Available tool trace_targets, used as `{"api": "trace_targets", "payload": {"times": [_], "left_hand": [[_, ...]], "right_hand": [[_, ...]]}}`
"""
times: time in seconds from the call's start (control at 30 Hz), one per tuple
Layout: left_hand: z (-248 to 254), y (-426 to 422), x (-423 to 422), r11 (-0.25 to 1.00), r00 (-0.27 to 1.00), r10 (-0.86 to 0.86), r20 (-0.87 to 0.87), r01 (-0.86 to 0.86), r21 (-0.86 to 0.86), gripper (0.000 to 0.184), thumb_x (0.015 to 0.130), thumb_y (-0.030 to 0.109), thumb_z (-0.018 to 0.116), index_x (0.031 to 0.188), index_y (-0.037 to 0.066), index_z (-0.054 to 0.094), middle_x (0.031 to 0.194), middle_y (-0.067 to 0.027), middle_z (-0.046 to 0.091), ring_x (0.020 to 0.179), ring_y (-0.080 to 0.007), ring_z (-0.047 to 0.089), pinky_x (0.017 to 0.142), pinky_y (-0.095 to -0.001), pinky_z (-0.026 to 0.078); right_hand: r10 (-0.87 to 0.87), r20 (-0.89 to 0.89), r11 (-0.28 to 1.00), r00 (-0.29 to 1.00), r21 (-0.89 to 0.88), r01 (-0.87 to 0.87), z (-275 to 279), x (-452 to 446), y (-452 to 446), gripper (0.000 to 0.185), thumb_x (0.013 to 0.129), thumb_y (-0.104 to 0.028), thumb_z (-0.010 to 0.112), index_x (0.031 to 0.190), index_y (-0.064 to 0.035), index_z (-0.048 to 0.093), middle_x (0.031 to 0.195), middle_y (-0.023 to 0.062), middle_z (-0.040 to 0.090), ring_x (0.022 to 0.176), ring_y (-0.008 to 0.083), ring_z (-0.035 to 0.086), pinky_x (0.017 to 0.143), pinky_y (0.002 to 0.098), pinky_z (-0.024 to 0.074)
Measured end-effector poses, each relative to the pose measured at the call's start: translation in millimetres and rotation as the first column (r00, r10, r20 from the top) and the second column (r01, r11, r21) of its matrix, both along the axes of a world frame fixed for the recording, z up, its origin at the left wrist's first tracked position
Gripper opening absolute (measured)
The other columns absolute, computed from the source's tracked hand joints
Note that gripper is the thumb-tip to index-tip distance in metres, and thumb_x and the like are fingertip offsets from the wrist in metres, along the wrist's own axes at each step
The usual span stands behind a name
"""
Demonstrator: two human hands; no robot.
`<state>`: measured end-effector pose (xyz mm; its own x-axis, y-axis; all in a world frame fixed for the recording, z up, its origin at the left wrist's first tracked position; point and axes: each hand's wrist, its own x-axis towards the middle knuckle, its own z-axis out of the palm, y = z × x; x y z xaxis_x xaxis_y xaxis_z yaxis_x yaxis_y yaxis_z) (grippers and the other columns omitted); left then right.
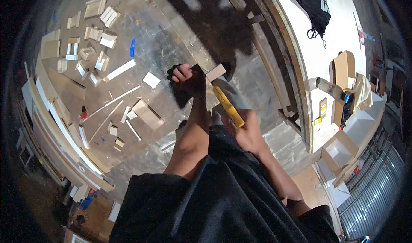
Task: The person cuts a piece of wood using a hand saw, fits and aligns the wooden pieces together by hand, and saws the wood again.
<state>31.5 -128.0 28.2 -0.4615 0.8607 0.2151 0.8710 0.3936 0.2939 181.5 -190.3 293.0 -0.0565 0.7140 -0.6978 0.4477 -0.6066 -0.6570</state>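
Observation:
My left hand [189, 77], in a dark fingerless glove, is closed with its fingers curled. A small flat light-wood block [216, 72] sticks out from its right side; the exact grip is hidden. My right hand [247, 131] is wrapped round the lower end of a long yellow tool [228, 107]. The tool's upper end lies just below the wood block; I cannot tell whether they touch. A grey shape beside the tool is too blurred to name.
Several small wooden assemblies [93, 7] and offcuts lie on the floor at left, with a larger board [148, 114] nearer me. A white-topped table [300, 62] at right bears a black mesh item [312, 9], a clear bottle [329, 88] and cardboard [343, 67].

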Motion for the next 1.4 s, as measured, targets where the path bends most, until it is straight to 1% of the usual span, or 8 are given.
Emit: {"api": "trace_targets", "payload": {"times": [0.23,0.3,0.33,0.8,1.03,1.13,1.3,1.4], "left_hand": [[24.9,-0.5,4.1,0.991,1.000,0.000,-0.016,-0.002,-0.137,0.024,0.078,0.019,0.065,0.100,0.022,0.056,0.101,-0.0055,0.055,0.096,-0.0304,0.056,0.076,-0.0457,0.045],[28.1,0.5,1.4,0.989,1.000,-0.025,0.010,0.027,-0.147,0.024,0.078,0.020,0.065,0.100,0.021,0.056,0.101,-0.0055,0.055,0.096,-0.0304,0.056,0.076,-0.0457,0.045],[32.1,-3.6,3.4,0.986,0.998,-0.047,0.044,0.053,-0.159,0.024,0.078,0.020,0.066,0.100,0.021,0.056,0.101,-0.0055,0.055,0.095,-0.0305,0.056,0.076,-0.0456,0.045],[2.3,-0.8,4.7,0.986,0.999,0.042,0.008,-0.040,-0.162,0.016,0.084,0.024,0.063,0.098,0.022,0.056,0.102,-0.0044,0.055,0.098,-0.0301,0.055,0.078,-0.0453,0.041],[23.5,-0.1,3.9,0.984,1.000,-0.011,0.010,0.013,-0.178,0.021,0.084,0.023,0.065,0.102,0.023,0.054,0.104,-0.0032,0.055,0.098,-0.0289,0.056,0.075,-0.0451,0.043],[6.8,-7.1,-0.8,0.989,0.997,-0.004,-0.078,-0.008,-0.147,0.021,0.085,0.024,0.064,0.103,0.023,0.054,0.102,-0.0033,0.054,0.095,-0.0284,0.057,0.073,-0.0430,0.043],[28.4,-5.2,0.1,0.978,0.993,-0.033,0.112,0.055,-0.201,0.018,0.085,0.023,0.065,0.100,0.022,0.055,0.105,-0.0056,0.054,0.099,-0.0297,0.055,0.077,-0.0433,0.043],[0.5,-4.1,0.6,0.987,1.000,0.019,-0.020,-0.022,-0.158,0.018,0.085,0.025,0.065,0.100,0.022,0.056,0.106,-0.0055,0.054,0.100,-0.0299,0.055,0.078,-0.0437,0.043]], "right_hand": [[-0.011,-0.088,0.999,0.996,0.043,0.015,-10.2,7.8,-13.0,0.024,0.093,-0.019,0.068,0.099,0.0049,0.067,0.079,0.0183,0.066,0.073,0.0172,0.058,0.070,0.0379,0.0488],[0.028,0.059,0.990,0.998,0.136,-0.036,-23.3,-3.4,-2.2,0.026,0.083,-0.020,0.067,0.090,0.0052,0.065,0.078,0.0311,0.061,0.079,0.0507,0.062,0.069,0.0486,0.0503],[0.060,0.072,0.997,0.996,0.054,-0.064,-39.9,-9.7,2.8,0.025,0.083,-0.019,0.066,0.090,0.0053,0.065,0.081,0.0314,0.062,0.082,0.0517,0.062,0.071,0.0504,0.0501],[-0.027,-0.058,0.997,0.998,0.066,0.031,-32.5,8.7,-7.2,0.028,0.088,-0.020,0.064,0.102,0.0045,0.068,0.082,0.0323,0.064,0.076,0.0481,0.064,0.069,0.0478,0.0500],[0.079,0.035,0.996,0.996,-0.047,-0.077,-51.4,2.0,-6.8,0.032,0.088,-0.017,0.067,0.109,0.0071,0.068,0.082,0.0256,0.069,0.073,0.0311,0.067,0.072,0.0427,0.0521],[-0.229,-0.191,0.936,0.954,0.227,0.270,-38.2,-1.7,-30.0,0.032,0.088,-0.022,0.069,0.099,0.0082,0.068,0.079,0.0283,0.066,0.070,0.0299,0.065,0.069,0.0449,0.0497],[-0.006,0.157,0.987,0.988,-0.160,0.031,-37.9,-4.7,2.9,0.034,0.091,-0.015,0.066,0.119,0.0042,0.067,0.090,0.0265,0.070,0.087,0.0272,0.069,0.080,0.0415,0.0524],[-0.160,-0.177,0.984,0.971,0.047,0.171,-23.6,11.4,-34.9,0.036,0.093,-0.023,0.070,0.108,0.0089,0.065,0.086,0.0143,0.066,0.084,0.0188,0.061,0.071,0.0361,0.0499]]}}
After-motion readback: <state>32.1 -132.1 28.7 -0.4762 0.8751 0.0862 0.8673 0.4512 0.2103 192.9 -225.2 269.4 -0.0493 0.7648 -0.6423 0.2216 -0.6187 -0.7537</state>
